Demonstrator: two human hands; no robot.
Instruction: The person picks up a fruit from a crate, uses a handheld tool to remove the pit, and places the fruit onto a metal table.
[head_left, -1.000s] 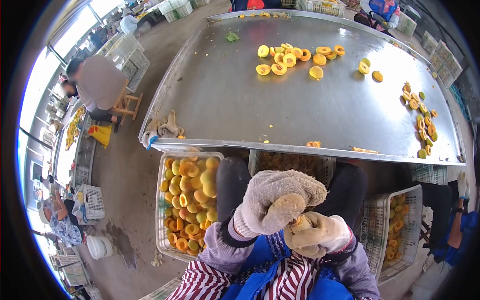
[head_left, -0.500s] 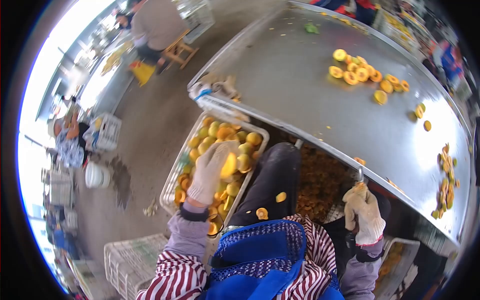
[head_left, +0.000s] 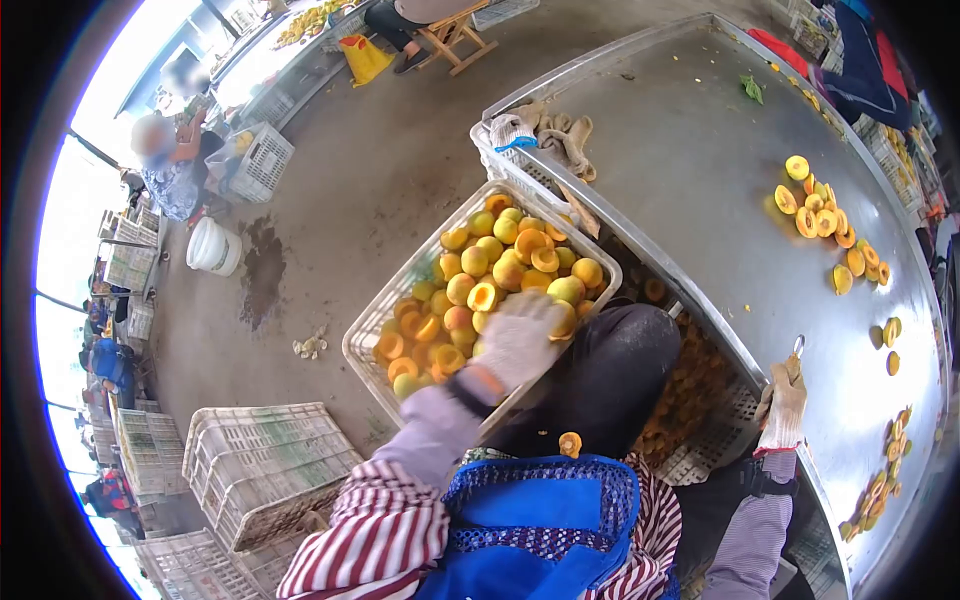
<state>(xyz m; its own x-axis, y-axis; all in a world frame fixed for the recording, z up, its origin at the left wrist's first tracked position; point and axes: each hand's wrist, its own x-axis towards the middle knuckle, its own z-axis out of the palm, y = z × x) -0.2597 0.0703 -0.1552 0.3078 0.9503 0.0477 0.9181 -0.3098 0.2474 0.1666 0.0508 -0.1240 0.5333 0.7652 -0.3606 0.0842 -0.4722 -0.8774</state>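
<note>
My left hand point(head_left: 522, 338), in a pale knitted glove, reaches over a white plastic crate point(head_left: 375, 318) at my left knee. Orange-yellow fruit like apricots or peaches point(head_left: 508, 271), whole and halved, fill the crate. The left hand touches or hovers just above the fruit near its right side; motion blurs the fingers. My right hand point(head_left: 784, 405), gloved too, is closed around a small hand tool with a shiny metal loop tip point(head_left: 798, 346), at the near edge of the metal table point(head_left: 650, 150).
Halved fruit point(head_left: 825, 222) lies in groups on the table. Used gloves point(head_left: 568, 140) rest at its left corner. Below the edge is a container of fruit scraps point(head_left: 670, 410). A cut piece point(head_left: 570, 444) sits on my apron. Stacked crates point(head_left: 265, 465) and a white bucket point(head_left: 214, 247) stand left.
The view has shifted left, so the table sits further right. My left hand, earlier with a yellow fruit piece, is now lower over the crate's right side. The right hand's tool tip is raised.
</note>
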